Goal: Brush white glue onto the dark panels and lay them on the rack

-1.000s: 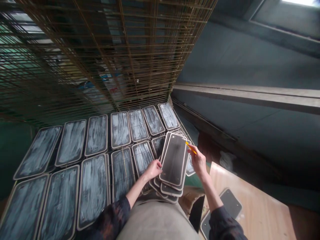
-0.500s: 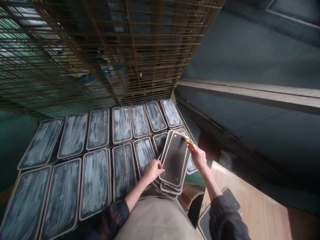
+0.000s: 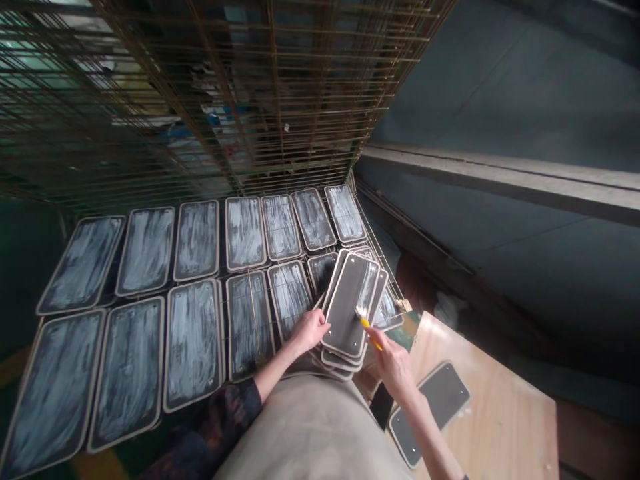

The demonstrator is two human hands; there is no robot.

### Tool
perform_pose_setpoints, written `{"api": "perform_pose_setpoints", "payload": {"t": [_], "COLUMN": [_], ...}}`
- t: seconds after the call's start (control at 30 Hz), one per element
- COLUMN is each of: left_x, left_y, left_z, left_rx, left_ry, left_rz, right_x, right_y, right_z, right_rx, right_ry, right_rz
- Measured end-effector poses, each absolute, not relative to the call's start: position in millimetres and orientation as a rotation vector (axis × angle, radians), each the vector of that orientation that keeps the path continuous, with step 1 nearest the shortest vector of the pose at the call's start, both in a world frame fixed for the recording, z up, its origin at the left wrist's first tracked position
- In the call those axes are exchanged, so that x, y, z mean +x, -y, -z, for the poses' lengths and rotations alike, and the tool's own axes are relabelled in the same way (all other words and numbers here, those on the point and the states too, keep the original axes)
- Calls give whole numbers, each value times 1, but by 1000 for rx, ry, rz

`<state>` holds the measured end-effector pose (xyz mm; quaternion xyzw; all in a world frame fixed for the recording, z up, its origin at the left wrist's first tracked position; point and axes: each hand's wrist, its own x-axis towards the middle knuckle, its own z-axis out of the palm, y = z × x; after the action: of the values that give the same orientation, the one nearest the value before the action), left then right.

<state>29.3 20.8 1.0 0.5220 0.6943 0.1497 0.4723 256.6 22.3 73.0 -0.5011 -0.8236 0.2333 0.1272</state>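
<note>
In my right hand [image 3: 393, 365] is a small brush [image 3: 363, 323] with a yellow handle and white-smeared bristles. Its bristles touch the top dark panel [image 3: 344, 303], which has rounded corners, a pale rim and small studs near its corners. White streaks run down the panel's upper right side. My left hand [image 3: 309, 329] grips the left edge of this panel near its lower corner, the thumb at the rim. Several similar panels are stacked unevenly beneath it, just in front of my body.
Rows of white-streaked panels [image 3: 193, 340] lie on a wire rack to the left and ahead. Above them rise tilted wire grids [image 3: 310, 80]. At right a wooden board [image 3: 505, 407] bears a dark panel [image 3: 443, 393], partly behind my right forearm. A grey wall [image 3: 505, 87] stands beyond.
The brush has moved from the panel's upper right corner down to its middle, leaving white streaks. My left hand stays at the panel's left edge. The view has shifted slightly.
</note>
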Motion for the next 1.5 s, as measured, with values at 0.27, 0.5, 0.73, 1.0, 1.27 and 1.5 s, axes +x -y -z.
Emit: {"api": "perform_pose_setpoints", "payload": {"t": [0.27,0.5,0.73,1.0,1.27,1.5], "left_x": [30,29,28,28,27,26], "left_y": [-16,-17,-20,-20,-19,-17], "left_z": [12,21,24,21,21,24], "left_rx": [999,1030,1088,1118,1152,1070], "left_ry": [-1483,-1406,-1382,-1412,-1440,-1392], "left_rz": [-573,-614,-588,-575,-605,-638], "right_x": [260,252,241,216,229,246], "right_y": [19,-29,-121,-168,-126,-65], "right_z": [-93,-90,-57,-52,-54,-75], "right_rx": [-1497,-1372,-1359,-1350,-1272,-1269], "right_ry": [2185,1857,1743,2019,2206,1891], "right_rz": [-1161,-1574,-1235,-694,-1063,-1680]}}
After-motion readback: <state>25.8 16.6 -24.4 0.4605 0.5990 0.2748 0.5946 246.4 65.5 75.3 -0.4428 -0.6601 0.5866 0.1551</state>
